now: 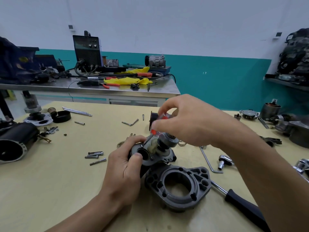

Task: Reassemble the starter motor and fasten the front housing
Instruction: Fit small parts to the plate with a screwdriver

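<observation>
Now L hand [123, 173] fingers wrap starter motor [155, 160], shaft up-right; R hand [189, 121] fingers pinch screwdriver [153, 131], tip down-left.

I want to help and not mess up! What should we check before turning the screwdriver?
1. Does the left hand grip the motor assembly? ok.
2. Does the right hand hold the screwdriver? ok.
3. Is its tip seated in a screw? cannot tell, too small.
4. Is the front housing fitted? not ok, it lies on the table.
5. Are bolts ready beside the left hand? ok.
</observation>
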`<state>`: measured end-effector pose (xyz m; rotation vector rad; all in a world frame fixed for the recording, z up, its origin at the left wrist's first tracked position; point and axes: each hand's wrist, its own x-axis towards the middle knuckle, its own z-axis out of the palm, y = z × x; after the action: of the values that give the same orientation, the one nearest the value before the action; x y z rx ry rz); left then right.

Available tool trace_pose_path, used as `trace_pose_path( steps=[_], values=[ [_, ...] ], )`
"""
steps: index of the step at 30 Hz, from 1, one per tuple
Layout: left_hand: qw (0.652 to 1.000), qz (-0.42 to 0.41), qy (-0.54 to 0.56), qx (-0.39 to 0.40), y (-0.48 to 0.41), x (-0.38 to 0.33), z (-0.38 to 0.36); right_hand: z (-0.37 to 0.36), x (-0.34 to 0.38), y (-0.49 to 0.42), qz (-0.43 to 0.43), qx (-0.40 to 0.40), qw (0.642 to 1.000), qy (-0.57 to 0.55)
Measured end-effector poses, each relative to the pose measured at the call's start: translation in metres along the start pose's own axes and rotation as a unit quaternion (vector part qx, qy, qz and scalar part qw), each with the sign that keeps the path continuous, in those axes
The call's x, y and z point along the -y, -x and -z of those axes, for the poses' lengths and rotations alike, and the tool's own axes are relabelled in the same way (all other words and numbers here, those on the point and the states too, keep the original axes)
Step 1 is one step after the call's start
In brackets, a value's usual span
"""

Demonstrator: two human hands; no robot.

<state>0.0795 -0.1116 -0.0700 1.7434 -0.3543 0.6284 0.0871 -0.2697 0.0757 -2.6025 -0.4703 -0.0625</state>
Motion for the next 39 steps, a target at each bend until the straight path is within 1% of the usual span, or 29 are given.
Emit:
trace_pose_path(
  steps=[1,3,5,7,8,12,14,16,18,20,21,23,27,29,32,35,36,38,39],
  values=[
    [1.0,0.002,0.001,-0.002,0.0,0.001,0.0,0.002,0.0,0.001,0.008,0.012,1.0,0.002],
    [1.0,0.005,0.003,-0.004,0.001,0.001,0.0,-0.001,0.0,0.001,0.02,0.003,1.0,0.022],
    [1.0,0.004,0.004,-0.006,0.0,0.0,-0.001,-0.01,0.002,0.0,0.002,-0.036,0.997,0.061],
    [1.0,-0.002,0.001,-0.005,0.0,-0.001,-0.001,-0.017,0.002,-0.001,-0.034,-0.095,0.994,0.037],
    [1.0,-0.005,-0.001,-0.003,0.0,-0.001,-0.001,-0.018,0.002,-0.002,-0.042,-0.102,0.994,0.025],
    [1.0,-0.009,-0.005,0.0,-0.002,-0.003,-0.001,-0.004,-0.001,-0.001,-0.01,-0.03,0.999,-0.013],
    [1.0,-0.01,-0.012,0.002,-0.001,-0.003,-0.001,0.005,-0.001,0.003,0.014,0.003,1.0,-0.003],
    [1.0,-0.012,-0.014,0.002,0.0,-0.003,-0.001,0.005,-0.002,0.003,0.013,-0.014,1.0,0.025],
    [1.0,-0.01,-0.014,-0.004,0.0,-0.004,-0.001,-0.003,-0.004,0.001,-0.017,-0.056,0.997,0.047],
    [1.0,-0.009,-0.014,-0.008,0.0,-0.003,-0.002,-0.01,-0.003,-0.001,-0.039,-0.092,0.994,0.046],
    [1.0,-0.006,-0.014,-0.007,0.0,-0.003,-0.001,-0.011,-0.003,-0.001,-0.039,-0.094,0.994,0.039],
    [1.0,-0.006,-0.012,-0.004,-0.001,-0.002,0.0,-0.007,-0.004,-0.004,-0.019,-0.071,0.997,0.024],
    [1.0,-0.005,-0.014,0.0,-0.002,-0.002,0.0,0.007,-0.009,-0.003,0.047,0.024,0.998,0.024],
    [1.0,-0.008,-0.009,0.003,-0.002,-0.004,0.0,0.011,-0.011,-0.001,0.068,0.039,0.996,0.032],
    [1.0,-0.003,-0.012,0.004,-0.003,-0.003,-0.001,0.008,-0.014,-0.003,0.065,0.028,0.995,0.065],
    [1.0,0.004,-0.024,0.001,-0.004,0.0,-0.001,-0.006,-0.014,-0.003,0.061,0.012,0.991,0.122],
    [0.999,0.006,-0.033,0.004,-0.004,0.001,0.0,-0.012,-0.014,-0.005,0.049,-0.009,0.992,0.112],
    [0.998,0.007,-0.062,0.009,-0.004,0.003,0.001,-0.02,-0.015,-0.008,0.001,-0.052,0.997,0.052],
    [0.997,0.007,-0.074,0.01,-0.004,0.004,0.002,-0.022,-0.015,-0.009,-0.019,-0.059,0.998,0.023]
  ],
)
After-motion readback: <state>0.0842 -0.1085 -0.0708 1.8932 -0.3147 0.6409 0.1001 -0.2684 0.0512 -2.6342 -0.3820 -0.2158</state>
